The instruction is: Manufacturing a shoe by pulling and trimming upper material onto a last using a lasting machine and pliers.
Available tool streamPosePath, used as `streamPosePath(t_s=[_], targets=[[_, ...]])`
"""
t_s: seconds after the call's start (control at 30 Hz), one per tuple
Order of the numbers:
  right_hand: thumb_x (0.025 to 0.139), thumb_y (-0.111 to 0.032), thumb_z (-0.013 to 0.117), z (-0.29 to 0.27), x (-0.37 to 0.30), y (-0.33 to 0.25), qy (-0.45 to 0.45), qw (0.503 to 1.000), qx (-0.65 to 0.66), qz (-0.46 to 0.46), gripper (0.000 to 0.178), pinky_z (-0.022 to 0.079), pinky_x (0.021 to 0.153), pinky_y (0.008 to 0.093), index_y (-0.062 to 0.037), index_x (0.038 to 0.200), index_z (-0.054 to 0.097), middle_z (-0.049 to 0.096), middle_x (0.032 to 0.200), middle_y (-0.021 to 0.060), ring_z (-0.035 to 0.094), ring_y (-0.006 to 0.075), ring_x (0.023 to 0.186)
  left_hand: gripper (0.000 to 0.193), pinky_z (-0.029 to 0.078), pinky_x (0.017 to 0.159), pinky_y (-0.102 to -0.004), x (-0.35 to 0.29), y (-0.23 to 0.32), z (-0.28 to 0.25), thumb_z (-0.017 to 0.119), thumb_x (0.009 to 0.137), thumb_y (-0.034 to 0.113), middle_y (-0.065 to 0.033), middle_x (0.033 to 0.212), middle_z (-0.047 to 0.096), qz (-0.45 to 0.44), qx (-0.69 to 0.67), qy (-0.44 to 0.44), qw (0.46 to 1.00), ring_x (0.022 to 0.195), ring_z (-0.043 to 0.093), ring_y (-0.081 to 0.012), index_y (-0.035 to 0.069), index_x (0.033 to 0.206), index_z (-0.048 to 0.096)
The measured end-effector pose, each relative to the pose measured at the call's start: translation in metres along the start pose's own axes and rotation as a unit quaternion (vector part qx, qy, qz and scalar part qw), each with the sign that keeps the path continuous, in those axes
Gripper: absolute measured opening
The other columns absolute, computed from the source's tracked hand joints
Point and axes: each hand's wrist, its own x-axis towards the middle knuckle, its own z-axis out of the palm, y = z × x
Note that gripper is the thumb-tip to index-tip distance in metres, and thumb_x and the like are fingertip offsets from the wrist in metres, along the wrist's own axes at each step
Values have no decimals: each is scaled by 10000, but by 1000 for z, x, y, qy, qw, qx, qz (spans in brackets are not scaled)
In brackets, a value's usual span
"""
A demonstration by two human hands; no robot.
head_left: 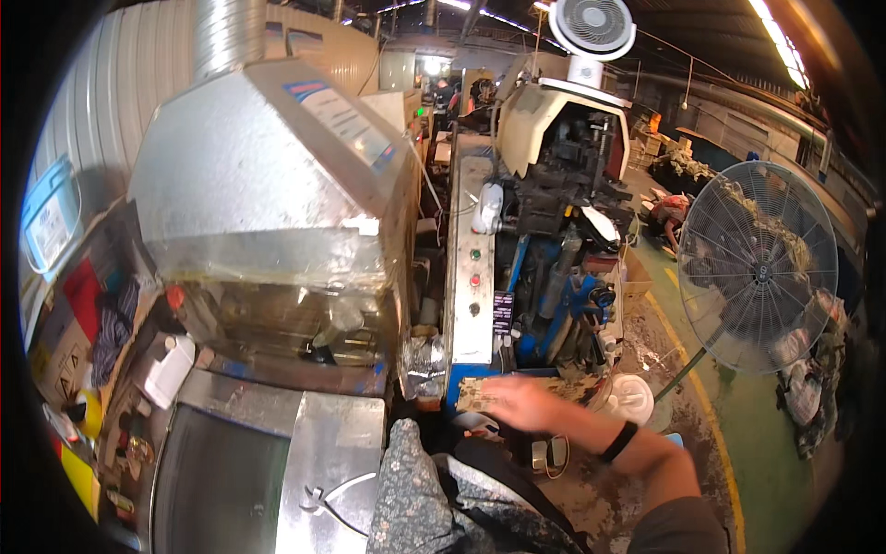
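My right hand (524, 403) reaches in from the lower right, a black band on its wrist. It is over or beside a worn, light-coloured board (474, 394) at the front of the machine (563, 222). Motion smears its fingers, and whether they touch the board or hold anything does not show. My left hand is out of sight. Floral cloth (413, 494) covers part of my lower body. Left of that cloth, metal pliers (323, 503) with long curved handles lie on a shiny metal plate (334, 434).
A large metal hood (249, 166) stands left, above a dark belt (221, 480). The panel (474, 268) carries buttons. At right are a white bucket (631, 399) and a big round floor fan (759, 268). Another person (668, 217) bends down farther back.
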Motion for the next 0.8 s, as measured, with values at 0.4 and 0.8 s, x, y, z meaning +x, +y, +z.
streamPosePath(t_s=[0.4,0.8], targets=[[770,-475,711,-260,96,190,189,757,-521,346,701,445,998,406,-33,1278,517,561,1261,214,530,359,1206,435,537,750,-424,-105,141,58,672,877,325,-238,860,698,154,132,-25,979,815,689,-368,-98,973,658],[713,-400,713,-269,122,174,126,812,-295,487,890,469,994,445,-241,1500,331,430,1376,227,490,398,1241,521,518,808,-449,-168,171,77,743,820,287,-266,1030,672,255,186,-170,934,938,670,-397,-68,1168,588]])
